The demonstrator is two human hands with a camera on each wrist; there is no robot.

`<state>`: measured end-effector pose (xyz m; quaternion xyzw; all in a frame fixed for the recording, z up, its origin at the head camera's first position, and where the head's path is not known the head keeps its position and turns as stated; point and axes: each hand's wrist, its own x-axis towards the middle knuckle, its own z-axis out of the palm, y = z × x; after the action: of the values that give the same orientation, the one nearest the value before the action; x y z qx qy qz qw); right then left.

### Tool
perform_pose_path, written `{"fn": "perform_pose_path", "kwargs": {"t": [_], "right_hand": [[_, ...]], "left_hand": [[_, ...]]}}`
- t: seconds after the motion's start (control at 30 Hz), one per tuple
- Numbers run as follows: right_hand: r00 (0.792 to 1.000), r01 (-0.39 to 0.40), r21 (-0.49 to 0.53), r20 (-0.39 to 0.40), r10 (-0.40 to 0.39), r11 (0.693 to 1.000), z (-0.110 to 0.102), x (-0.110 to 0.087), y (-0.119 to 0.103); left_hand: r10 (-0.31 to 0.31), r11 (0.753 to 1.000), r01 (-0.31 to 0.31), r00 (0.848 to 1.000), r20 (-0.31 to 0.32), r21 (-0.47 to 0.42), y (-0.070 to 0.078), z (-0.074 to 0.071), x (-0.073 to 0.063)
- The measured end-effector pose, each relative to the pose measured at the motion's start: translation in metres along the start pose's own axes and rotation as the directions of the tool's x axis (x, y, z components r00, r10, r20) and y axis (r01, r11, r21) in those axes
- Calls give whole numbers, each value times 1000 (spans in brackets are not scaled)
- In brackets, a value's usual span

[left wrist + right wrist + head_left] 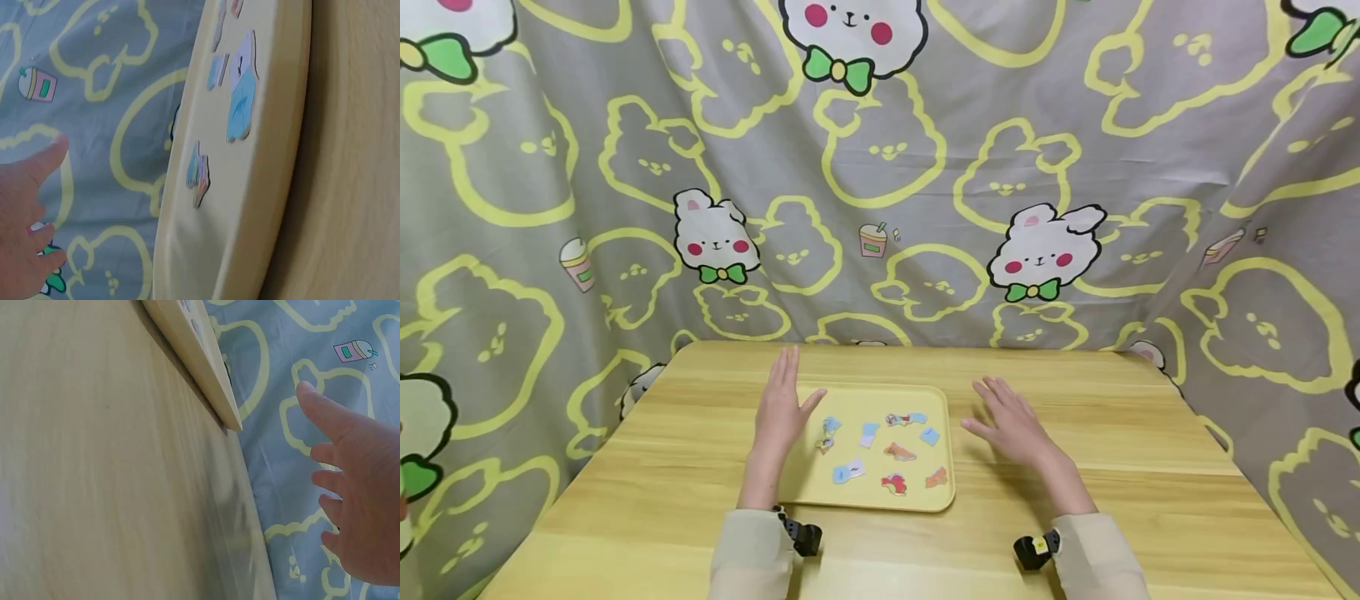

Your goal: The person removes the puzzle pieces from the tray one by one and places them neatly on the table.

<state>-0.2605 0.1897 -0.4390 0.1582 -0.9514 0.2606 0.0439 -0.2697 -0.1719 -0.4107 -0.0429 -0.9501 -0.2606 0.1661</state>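
Note:
A pale yellow tray (pixel 880 396) lies on the wooden table, with several small flat printed pieces, like puzzle pieces, spread over it. My left hand (pixel 781 412) is above the tray's left side, fingers straight and thumb apart, holding nothing. Beyond the tray's right edge my right hand (pixel 1011 423) hovers with its fingers extended, also holding nothing. Among the pieces are a blue and white one (pixel 848 472), a red one (pixel 893 484), an orange-brown one (pixel 900 452) and a blue one (pixel 929 436). In the left wrist view, a small colourful cluster (pixel 198 175) lies nearest that hand.
The wooden table (pixel 1037 533) extends on both sides of the tray. A grey curtain (pixel 910 275) with yellow outlines and white cartoon animals hangs behind and beside it. Black cameras are strapped to both wrists.

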Motion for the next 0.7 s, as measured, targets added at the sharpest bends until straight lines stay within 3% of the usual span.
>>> {"fn": "perform_pose_path", "kwargs": {"t": [0.7], "right_hand": [[996, 57, 56, 67, -61, 997, 17, 6, -12]], "left_hand": [[-86, 981, 92, 995, 40, -168, -46, -12, -16]]}}
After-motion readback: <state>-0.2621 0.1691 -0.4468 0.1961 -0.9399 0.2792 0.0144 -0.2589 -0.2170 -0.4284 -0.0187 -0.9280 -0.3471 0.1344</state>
